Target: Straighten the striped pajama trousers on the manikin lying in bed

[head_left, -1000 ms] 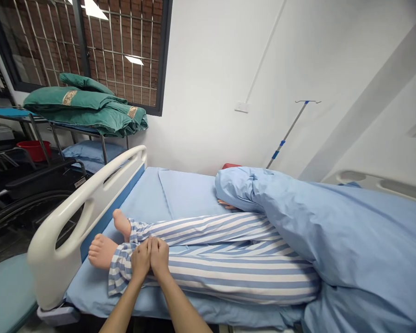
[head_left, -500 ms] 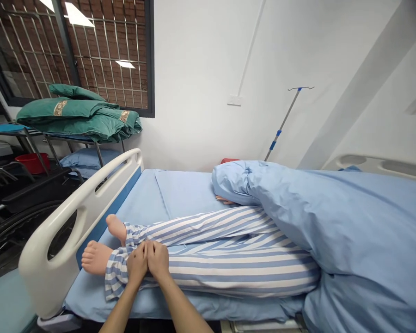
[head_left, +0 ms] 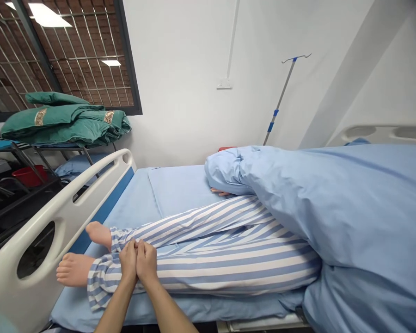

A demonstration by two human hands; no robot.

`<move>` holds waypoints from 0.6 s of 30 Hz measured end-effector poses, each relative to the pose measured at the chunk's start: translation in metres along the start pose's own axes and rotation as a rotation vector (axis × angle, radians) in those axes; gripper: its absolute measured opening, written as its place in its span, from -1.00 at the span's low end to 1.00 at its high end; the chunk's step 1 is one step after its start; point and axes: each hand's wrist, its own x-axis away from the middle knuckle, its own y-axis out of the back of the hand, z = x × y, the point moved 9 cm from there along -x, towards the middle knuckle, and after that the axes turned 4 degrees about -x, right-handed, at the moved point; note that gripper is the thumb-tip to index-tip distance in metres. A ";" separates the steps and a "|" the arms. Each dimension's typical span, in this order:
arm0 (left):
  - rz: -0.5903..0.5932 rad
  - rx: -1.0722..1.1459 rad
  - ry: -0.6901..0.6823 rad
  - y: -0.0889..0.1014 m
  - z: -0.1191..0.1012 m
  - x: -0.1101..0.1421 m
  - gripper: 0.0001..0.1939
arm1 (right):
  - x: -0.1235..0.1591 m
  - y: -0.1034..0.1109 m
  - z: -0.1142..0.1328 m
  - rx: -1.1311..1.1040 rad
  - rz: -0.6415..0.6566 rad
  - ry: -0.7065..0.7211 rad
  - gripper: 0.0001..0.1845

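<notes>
Fingers of the left hand and right hand are pressing together on the striped trousers, limp cloth, easiest gripped at the cuff beside the footboard.

**No readable words, numbers or brands in this view**

Nothing here can be read as text. The nearest thing to lettering is a pair of small gold rectangular patches, one on the front fold of a stack of dark green folded cloth bedding and the other further along the same stack. Each patch has a woven, maze-like gold border pattern, with no legible characters at this size. A small white rectangular wall plate on the white wall shows no readable marking, though it is too small to be sure.
</notes>
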 end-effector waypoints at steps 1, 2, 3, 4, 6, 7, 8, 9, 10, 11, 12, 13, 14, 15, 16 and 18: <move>0.037 -0.018 -0.020 -0.004 0.003 0.001 -0.71 | 0.000 0.001 -0.001 0.004 -0.012 -0.003 -0.49; 0.078 -0.035 -0.042 -0.007 0.005 0.002 -0.71 | 0.001 0.001 -0.001 0.012 -0.021 -0.003 -0.50; 0.109 -0.053 -0.066 -0.009 0.007 0.002 -0.72 | 0.001 0.001 -0.002 0.023 -0.028 -0.002 -0.51; 0.123 -0.073 -0.085 -0.009 0.008 0.003 -0.72 | 0.001 0.001 -0.002 0.034 -0.030 -0.002 -0.52; 0.126 -0.106 -0.098 -0.008 0.009 0.002 -0.69 | 0.000 0.000 -0.003 0.055 -0.023 -0.008 -0.53; 0.125 -0.117 -0.101 -0.008 0.009 0.001 -0.67 | 0.000 0.000 -0.004 0.064 -0.019 -0.015 -0.53; 0.127 -0.126 -0.104 -0.008 0.008 0.001 -0.66 | -0.001 0.000 -0.004 0.072 -0.015 -0.023 -0.53; 0.128 -0.132 -0.106 -0.008 0.007 0.001 -0.65 | -0.001 0.000 -0.004 0.078 -0.011 -0.031 -0.52; 0.126 -0.133 -0.107 -0.008 0.007 0.001 -0.65 | -0.001 0.000 -0.004 0.081 -0.007 -0.036 -0.52; 0.124 -0.131 -0.106 -0.008 0.006 0.001 -0.64 | -0.001 0.001 -0.004 0.084 -0.004 -0.038 -0.51; 0.122 -0.126 -0.105 -0.008 0.006 0.001 -0.64 | -0.001 0.001 -0.004 0.085 -0.001 -0.038 -0.51; 0.123 -0.122 -0.104 -0.008 0.006 0.001 -0.63 | -0.001 0.000 -0.004 0.085 0.001 -0.035 -0.51; 0.125 -0.119 -0.105 -0.009 0.006 0.001 -0.63 | 0.000 0.000 -0.005 0.083 0.004 -0.029 -0.50; 0.128 -0.121 -0.105 -0.009 0.006 0.002 -0.62 | 0.000 -0.001 -0.005 0.080 0.005 -0.020 -0.50; 0.133 -0.129 -0.106 -0.010 0.006 0.002 -0.60 | 0.000 -0.001 -0.005 0.076 0.005 -0.012 -0.50; 0.136 -0.152 -0.114 -0.010 0.006 0.003 -0.58 | 0.000 0.000 -0.003 0.087 0.005 -0.002 -0.50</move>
